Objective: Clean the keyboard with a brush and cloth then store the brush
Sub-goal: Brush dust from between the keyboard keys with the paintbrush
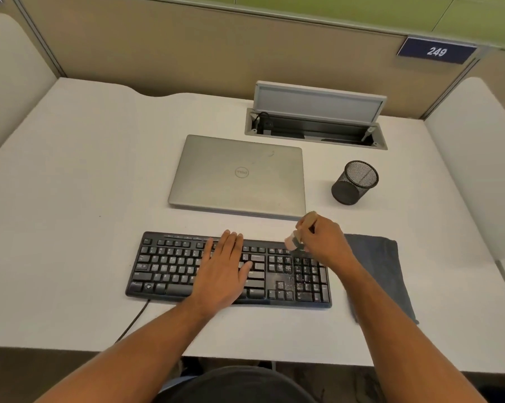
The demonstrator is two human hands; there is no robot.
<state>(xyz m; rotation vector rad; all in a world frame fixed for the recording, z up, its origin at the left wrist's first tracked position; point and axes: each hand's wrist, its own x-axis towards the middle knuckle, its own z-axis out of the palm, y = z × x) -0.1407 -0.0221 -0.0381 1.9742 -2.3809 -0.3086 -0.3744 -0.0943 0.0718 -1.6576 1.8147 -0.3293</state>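
Note:
A black keyboard (169,266) lies on the white desk (70,175), with pale dust specks on its number pad at the right. My left hand (223,269) rests flat on the keys near the middle, fingers straight. My right hand (322,238) grips a small brush (293,239) above the keyboard's top right corner; the pale bristles point down-left and look blurred. A dark grey cloth (382,269) lies folded on the desk just right of the keyboard, partly under my right forearm. A black mesh cup (354,183) stands farther back on the right.
A closed silver laptop (239,175) lies behind the keyboard. Behind it, a cable hatch (315,129) in the desk stands with its lid up. Partition walls enclose the desk on three sides. The keyboard's cable (134,318) runs off the front edge.

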